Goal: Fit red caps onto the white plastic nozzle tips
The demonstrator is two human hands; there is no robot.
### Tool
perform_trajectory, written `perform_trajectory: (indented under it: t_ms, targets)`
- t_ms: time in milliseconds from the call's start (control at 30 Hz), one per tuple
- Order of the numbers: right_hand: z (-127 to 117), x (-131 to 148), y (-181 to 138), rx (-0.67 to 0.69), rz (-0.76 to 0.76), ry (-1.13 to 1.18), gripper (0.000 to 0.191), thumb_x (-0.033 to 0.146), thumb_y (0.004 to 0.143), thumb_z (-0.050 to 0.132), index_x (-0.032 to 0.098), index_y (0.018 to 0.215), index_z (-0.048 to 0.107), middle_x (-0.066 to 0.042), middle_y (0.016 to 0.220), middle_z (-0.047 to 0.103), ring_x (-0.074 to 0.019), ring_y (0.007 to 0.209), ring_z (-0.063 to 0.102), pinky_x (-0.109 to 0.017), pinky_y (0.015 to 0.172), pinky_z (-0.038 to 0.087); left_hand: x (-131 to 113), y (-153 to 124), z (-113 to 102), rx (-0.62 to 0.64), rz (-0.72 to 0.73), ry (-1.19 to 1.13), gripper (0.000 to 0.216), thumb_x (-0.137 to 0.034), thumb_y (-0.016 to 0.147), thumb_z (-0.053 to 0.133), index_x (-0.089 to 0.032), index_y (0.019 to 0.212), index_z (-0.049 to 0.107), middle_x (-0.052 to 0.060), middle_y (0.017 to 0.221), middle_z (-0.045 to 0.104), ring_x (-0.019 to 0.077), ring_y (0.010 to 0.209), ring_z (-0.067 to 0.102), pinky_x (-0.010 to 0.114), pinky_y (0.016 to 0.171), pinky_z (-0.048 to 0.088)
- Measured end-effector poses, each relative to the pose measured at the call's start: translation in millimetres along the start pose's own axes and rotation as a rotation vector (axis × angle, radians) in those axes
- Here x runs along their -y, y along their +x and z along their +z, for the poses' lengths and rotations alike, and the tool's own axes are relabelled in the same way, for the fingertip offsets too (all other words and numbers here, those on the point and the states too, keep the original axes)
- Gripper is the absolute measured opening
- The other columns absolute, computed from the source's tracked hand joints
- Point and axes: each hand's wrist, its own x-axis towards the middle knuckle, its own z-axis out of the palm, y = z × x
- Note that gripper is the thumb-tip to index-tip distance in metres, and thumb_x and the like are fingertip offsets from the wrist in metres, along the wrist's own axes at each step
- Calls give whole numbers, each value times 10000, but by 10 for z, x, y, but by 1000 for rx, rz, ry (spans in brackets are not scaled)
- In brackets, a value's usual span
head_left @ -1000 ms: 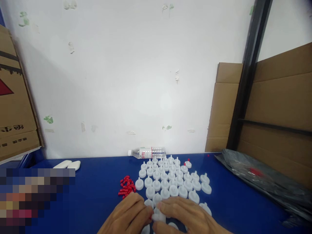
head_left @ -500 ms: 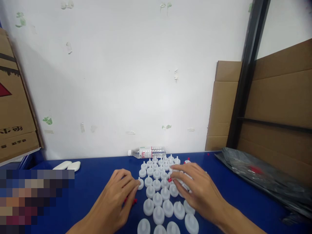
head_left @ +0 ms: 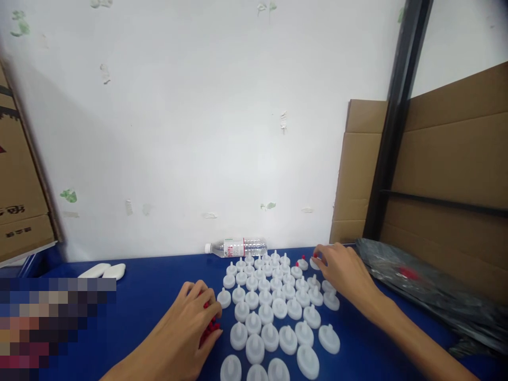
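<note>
Several white plastic caps with nozzles point(head_left: 273, 312) stand in rows on the blue table point(head_left: 159, 296). My left hand point(head_left: 190, 323) lies over a small heap of red tips point(head_left: 210, 324), fingers curled onto them. My right hand point(head_left: 337, 270) reaches to the far right corner of the rows, its fingertips pinched on a white cap with a red tip point(head_left: 315, 261). Another cap with a red tip point(head_left: 302, 262) stands just left of it.
A water bottle point(head_left: 236, 247) lies against the white wall. Two white oblong pieces point(head_left: 103, 271) lie at the left. Cardboard boxes point(head_left: 436, 169) and a black post point(head_left: 392, 121) stand at the right, a dark plastic bag point(head_left: 420, 291) beneath them. Another carton point(head_left: 19, 201) is at left.
Both hands left the near rows. My right hand moved to the far right corner of the caps. My left hand went left onto the red tips.
</note>
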Motion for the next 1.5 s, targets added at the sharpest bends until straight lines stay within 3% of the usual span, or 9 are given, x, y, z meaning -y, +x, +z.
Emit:
perform_trajectory:
  t_ms: [267, 333, 433, 567, 767, 933, 1100, 1267, 1500]
  targets:
    - [125, -84, 30, 285, 108, -69, 197, 350, 1017, 656, 161, 1006, 711, -5, 881, 725, -186, 845, 705, -399, 864, 549, 41, 6, 58, 61, 42, 49, 201, -84, 956, 499, -203, 837, 607, 47, 965, 647, 268, 922, 520, 430, 830, 346]
    - [107, -101, 34, 314, 132, -64, 235, 362, 1052, 591, 162, 1060, 713, -27, 894, 739, -204, 858, 719, -398, 845, 548, 42, 12, 69, 43, 43, 35, 198, -95, 979, 484, -204, 869, 607, 43, 967, 648, 261, 918, 528, 426, 835, 352]
    - [37, -144, 17, 348, 184, -59, 311, 354, 1070, 497, 168, 1049, 745, -111, 907, 763, -294, 896, 743, -393, 752, 514, 51, 16, 87, -14, 46, -12, 182, -128, 1020, 462, -210, 943, 606, 35, 968, 652, 247, 916, 550, 418, 850, 363]
    - [-28, -179, -46, 432, 207, -38, 274, 371, 1006, 566, 210, 968, 784, -150, 960, 775, -367, 932, 746, -379, 696, 466, 60, 11, 105, -116, 76, -72, 181, -134, 1034, 449, -223, 998, 602, 20, 960, 666, 229, 901, 579, 402, 856, 373]
    - [-17, -151, -90, 522, 178, -7, 205, 381, 904, 697, 227, 1005, 789, -124, 1013, 767, -350, 995, 727, -372, 752, 463, 36, 30, 86, -227, 173, -115, 153, -137, 1047, 482, -224, 1044, 608, 11, 949, 675, 211, 863, 592, 367, 818, 396]
    - [-33, -139, -83, 563, 190, -12, 242, 367, 894, 739, 185, 1053, 743, -67, 1022, 743, -254, 961, 698, -398, 838, 502, 50, 61, 106, -303, 209, -76, 157, -135, 1060, 487, -227, 1058, 614, 9, 937, 690, 211, 833, 596, 352, 777, 405]
    - [-26, -165, -87, 493, 182, 13, 159, 244, 851, 734, 197, 1002, 756, -84, 971, 754, -294, 936, 717, -347, 735, 458, 60, 79, 73, -356, 243, -23, 202, -177, 1102, 431, -227, 1081, 625, 9, 933, 701, 199, 805, 598, 338, 737, 411]
    - [-62, -128, -25, 295, 160, 73, 239, 306, 969, 574, 166, 1118, 697, -124, 904, 752, -335, 863, 732, -339, 648, 421, 39, 90, 23, -386, 249, -16, 233, -206, 1116, 411, -220, 1072, 640, 3, 894, 712, 186, 770, 613, 325, 698, 431]
    - [-232, 273, -83, 57, -122, 309, 311, 365, 1054, 464, 226, 1288, 614, -105, 1192, 690, -238, 942, 724, -338, 823, 544, 19, 66, 56, -428, 257, -76, 194, -172, 1103, 448, -221, 1158, 628, 14, 951, 725, 174, 828, 642, 312, 748, 462]
